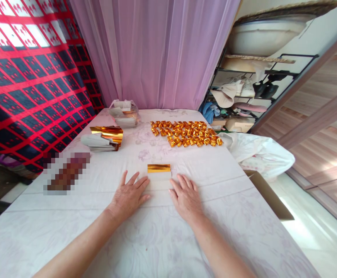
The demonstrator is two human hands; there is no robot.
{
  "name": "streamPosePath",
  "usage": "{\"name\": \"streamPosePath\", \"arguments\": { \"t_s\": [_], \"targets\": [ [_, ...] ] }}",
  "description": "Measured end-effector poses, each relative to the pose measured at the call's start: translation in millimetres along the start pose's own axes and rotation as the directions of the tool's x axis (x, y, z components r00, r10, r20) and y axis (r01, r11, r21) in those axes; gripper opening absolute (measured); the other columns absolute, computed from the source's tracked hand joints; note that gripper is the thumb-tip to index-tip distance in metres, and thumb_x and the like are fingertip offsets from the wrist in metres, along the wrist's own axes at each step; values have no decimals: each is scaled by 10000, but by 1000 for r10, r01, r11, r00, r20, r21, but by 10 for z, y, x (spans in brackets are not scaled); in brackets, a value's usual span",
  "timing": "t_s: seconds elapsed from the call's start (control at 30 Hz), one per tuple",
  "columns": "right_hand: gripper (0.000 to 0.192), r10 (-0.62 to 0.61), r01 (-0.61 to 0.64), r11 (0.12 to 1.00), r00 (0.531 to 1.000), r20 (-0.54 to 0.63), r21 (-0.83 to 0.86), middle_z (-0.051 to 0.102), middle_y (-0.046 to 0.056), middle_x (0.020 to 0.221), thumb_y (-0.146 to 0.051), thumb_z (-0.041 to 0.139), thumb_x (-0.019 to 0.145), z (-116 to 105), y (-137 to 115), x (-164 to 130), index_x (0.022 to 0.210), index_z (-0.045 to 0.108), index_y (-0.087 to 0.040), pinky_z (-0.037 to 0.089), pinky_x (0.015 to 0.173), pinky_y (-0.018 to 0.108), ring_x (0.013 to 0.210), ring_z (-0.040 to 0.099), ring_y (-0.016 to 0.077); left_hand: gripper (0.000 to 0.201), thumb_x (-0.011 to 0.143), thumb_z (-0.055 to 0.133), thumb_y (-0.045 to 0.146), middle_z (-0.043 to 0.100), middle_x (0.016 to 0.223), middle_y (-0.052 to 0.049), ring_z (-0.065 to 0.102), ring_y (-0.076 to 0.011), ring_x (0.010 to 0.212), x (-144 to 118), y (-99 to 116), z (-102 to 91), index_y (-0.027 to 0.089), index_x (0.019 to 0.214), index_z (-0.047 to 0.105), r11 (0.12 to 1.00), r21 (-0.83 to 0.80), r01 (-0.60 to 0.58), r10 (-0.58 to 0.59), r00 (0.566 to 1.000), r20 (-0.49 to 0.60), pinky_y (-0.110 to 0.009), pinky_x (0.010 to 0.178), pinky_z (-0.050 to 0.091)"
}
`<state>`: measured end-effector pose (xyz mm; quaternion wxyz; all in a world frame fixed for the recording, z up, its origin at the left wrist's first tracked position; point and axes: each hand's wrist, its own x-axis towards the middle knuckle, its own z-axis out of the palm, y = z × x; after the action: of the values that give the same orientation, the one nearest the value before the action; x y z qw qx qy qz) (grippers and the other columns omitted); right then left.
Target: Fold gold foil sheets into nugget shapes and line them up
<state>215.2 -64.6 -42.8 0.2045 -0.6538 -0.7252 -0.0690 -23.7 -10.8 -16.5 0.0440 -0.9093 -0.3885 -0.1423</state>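
Observation:
A small sheet of gold foil paper (159, 168) lies flat in front of me, its far part shiny gold and its near part white. My left hand (130, 194) rests palm down at the sheet's left, fingers spread. On the other side, my right hand (186, 196) lies flat with its fingertips close to the sheet's right corner. Whether the fingertips touch the paper I cannot tell. Further off to the right sit rows of folded gold foil pieces (187, 133). At the back left is a stack of foil paper (106, 139), partly curled, gold and white.
A clear plastic bag (124, 113) with more paper stands at the table's far left. A blurred patch (68, 172) covers something on the left. Beyond the right edge are a white plastic bag (261, 154), a cardboard box (268, 195) and a shelf rack (284, 71). A purple curtain (157, 54) hangs behind.

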Motion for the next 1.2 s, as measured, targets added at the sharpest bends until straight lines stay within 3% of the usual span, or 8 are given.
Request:
{"name": "streamPosePath", "arguments": {
  "t_s": [0.27, 0.47, 0.6, 0.77, 0.87, 0.93, 1.07, 1.2],
  "targets": [
    [331, 14, -15, 1000, 999, 39, 26, 572, 138, 1363, -325, 532, 936, -24, -6, 21, 1240, 642, -255, 384, 1025, 527, 1277, 490, 315, 314, 959, 431, 337, 718, 1159, -86, 611, -317, 1155, 64, -44, -62, 239, 1079, 704, 995, 2, 97, -97, 994, -48, -617, 1113, 260],
    [357, 2, 4, 993, 999, -54, 119, 572, 123, 1366, -287, 487, 937, 30, 51, -25, 1272, 598, -233, 379, 1050, 488, 1276, 501, 281, 365, 952, 458, 373, 677, 1223, -106, 614, -272, 1116, 260, -52, -5, 215, 1245, 606, 984, -69, 163, -166, 985, -54, -509, 1039, 393],
    [316, 46, -12, 963, 991, -123, 268, 639, 118, 1260, -283, 453, 942, 24, 194, 83, 1202, 617, -206, 456, 988, 408, 1181, 577, 244, 379, 922, 530, 408, 676, 1181, -108, 611, -282, 1076, 380, -52, 73, 209, 1235, 612, 977, -114, 179, -183, 983, -32, -485, 986, 433],
    [253, 41, -48, 900, 999, 25, 432, 724, 50, 951, -258, 447, 955, -65, 346, 501, 967, 698, -231, 525, 812, 300, 900, 675, 180, 368, 938, 505, 485, 684, 1077, -97, 617, -269, 985, 427, -62, 116, 220, 1126, 677, 973, -168, 159, -167, 985, -37, -476, 923, 456],
    [176, 20, -82, 879, 991, 135, 470, 723, 25, 953, -239, 539, 911, -88, 364, 723, 929, 714, -245, 528, 760, 272, 889, 674, 168, 348, 962, 472, 463, 687, 1045, -90, 616, -261, 968, 438, -51, 125, 222, 1083, 691, 967, -189, 171, -180, 983, -35, -481, 915, 453],
    [166, -46, -61, 878, 977, 210, 474, 719, 18, 1004, -217, 600, 872, -78, 365, 795, 982, 718, -254, 527, 810, 285, 923, 670, 167, 311, 961, 486, 433, 688, 1049, -82, 614, -258, 969, 441, -43, 137, 225, 1078, 685, 965, -189, 184, -192, 981, -29, -493, 936, 441],
    [262, -114, 12, 898, 972, 206, 439, 686, 39, 1072, -186, 658, 820, -23, 390, 782, 1072, 699, -240, 507, 904, 324, 999, 644, 182, 258, 941, 536, 396, 692, 1065, -71, 614, -255, 984, 428, -45, 165, 236, 1092, 671, 965, -189, 182, -191, 981, -30, -514, 992, 403],
    [233, -125, 39, 892, 979, 163, 451, 668, 43, 1054, -169, 658, 808, 7, 423, 719, 1026, 693, -240, 510, 891, 337, 989, 632, 187, 227, 923, 569, 378, 698, 1055, -64, 617, -253, 989, 413, -65, 184, 242, 1071, 675, 958, -221, 181, -193, 981, -34, -512, 1004, 394]
  ]
}}
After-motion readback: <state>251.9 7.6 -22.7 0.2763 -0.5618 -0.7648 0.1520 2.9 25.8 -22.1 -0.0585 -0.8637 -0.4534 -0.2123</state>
